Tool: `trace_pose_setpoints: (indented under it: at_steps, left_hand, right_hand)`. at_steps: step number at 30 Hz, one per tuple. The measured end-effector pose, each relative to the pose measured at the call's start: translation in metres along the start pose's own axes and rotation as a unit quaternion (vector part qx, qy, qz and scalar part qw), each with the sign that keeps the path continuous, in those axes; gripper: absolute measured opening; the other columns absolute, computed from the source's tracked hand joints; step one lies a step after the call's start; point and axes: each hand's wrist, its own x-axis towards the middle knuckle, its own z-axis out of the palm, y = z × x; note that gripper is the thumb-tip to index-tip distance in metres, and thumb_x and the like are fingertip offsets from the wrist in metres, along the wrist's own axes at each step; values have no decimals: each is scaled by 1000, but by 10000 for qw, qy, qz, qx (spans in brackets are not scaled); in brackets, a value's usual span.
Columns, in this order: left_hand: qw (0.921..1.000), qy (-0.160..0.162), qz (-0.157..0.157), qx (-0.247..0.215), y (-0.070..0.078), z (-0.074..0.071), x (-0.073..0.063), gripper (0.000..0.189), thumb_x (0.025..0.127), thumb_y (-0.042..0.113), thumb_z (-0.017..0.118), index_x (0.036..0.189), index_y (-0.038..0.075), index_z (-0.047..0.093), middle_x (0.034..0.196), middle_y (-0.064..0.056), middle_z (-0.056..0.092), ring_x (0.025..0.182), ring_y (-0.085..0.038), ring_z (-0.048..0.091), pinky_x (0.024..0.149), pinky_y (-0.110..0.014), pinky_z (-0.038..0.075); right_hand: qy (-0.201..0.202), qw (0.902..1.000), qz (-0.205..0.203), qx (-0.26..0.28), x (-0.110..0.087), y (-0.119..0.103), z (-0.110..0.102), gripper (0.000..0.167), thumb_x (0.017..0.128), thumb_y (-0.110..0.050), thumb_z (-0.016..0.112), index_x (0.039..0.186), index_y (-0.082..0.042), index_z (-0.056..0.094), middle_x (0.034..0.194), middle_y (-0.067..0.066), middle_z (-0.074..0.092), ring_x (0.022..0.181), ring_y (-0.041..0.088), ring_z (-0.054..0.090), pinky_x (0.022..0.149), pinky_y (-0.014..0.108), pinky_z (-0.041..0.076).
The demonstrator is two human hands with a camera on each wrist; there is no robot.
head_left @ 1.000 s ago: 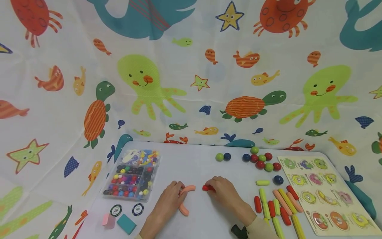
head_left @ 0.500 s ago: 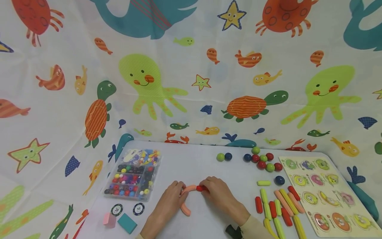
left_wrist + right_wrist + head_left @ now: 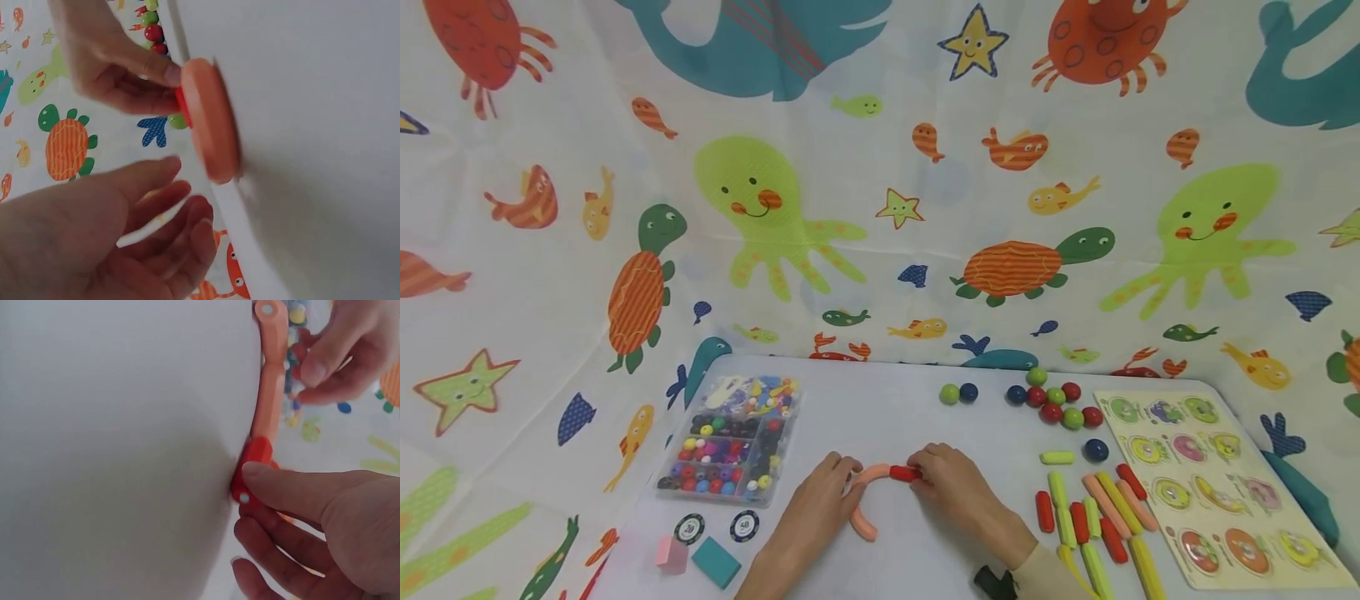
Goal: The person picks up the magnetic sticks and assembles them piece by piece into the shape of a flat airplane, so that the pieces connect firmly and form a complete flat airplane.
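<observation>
Two curved peach building sticks (image 3: 876, 472) lie end to end in an arc on the white table, a pale round dot at the near end. Joined in line with the arc's right end is a short red building stick (image 3: 255, 464), its end touching the peach one. My right hand (image 3: 958, 490) pinches this red stick between thumb and fingers at its free end. My left hand (image 3: 822, 502) is beside the arc's bend, fingers loosely bent; in the left wrist view its fingertips (image 3: 203, 234) stand apart from the peach stick (image 3: 211, 119).
Red, yellow, green and peach sticks (image 3: 1108, 517) lie at right, beside a fruit puzzle board (image 3: 1217, 467). Several coloured balls (image 3: 1052, 396) sit at the back. A bead box (image 3: 730, 442), two chips (image 3: 745, 526), a pink block (image 3: 672, 554) and a teal block (image 3: 716, 562) are at left.
My right hand has brought the red stick leftward until it meets the peach arc's end. Its fingers then shifted slightly right, showing more of the red stick. The left hand has barely moved.
</observation>
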Motion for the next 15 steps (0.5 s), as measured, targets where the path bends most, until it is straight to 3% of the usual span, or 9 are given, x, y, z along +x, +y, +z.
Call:
trace_pose_setpoints:
  at_steps: [4, 8, 15]
  left_hand:
    - [9982, -289, 514, -111, 1, -9, -4, 17, 98, 24, 69, 112, 16, 70, 102, 6, 61, 88, -4, 55, 79, -27, 55]
    - [9939, -612, 862, -324, 2, -14, -7, 13, 98, 20, 68, 110, 16, 71, 98, 10, 60, 87, -3, 53, 81, -26, 53]
    - [9882, -1078, 916, -583, -1, -16, -13, 15, 94, 22, 72, 108, 17, 72, 96, 12, 60, 85, -2, 52, 81, -25, 52]
  right_hand:
    - [-19, 9999, 65, 146, -16, 12, -12, 30, 88, -17, 79, 118, -12, 73, 107, -4, 71, 100, 13, 62, 92, 36, 57]
    - [108, 9998, 191, 34, -34, 29, -23, 29, 89, -16, 78, 117, -13, 74, 108, -3, 71, 104, 13, 63, 95, 37, 57]
    - [389, 9928, 1129, 3, -70, 57, -45, 26, 89, -17, 79, 114, -16, 74, 107, -4, 70, 104, 14, 63, 96, 39, 56]
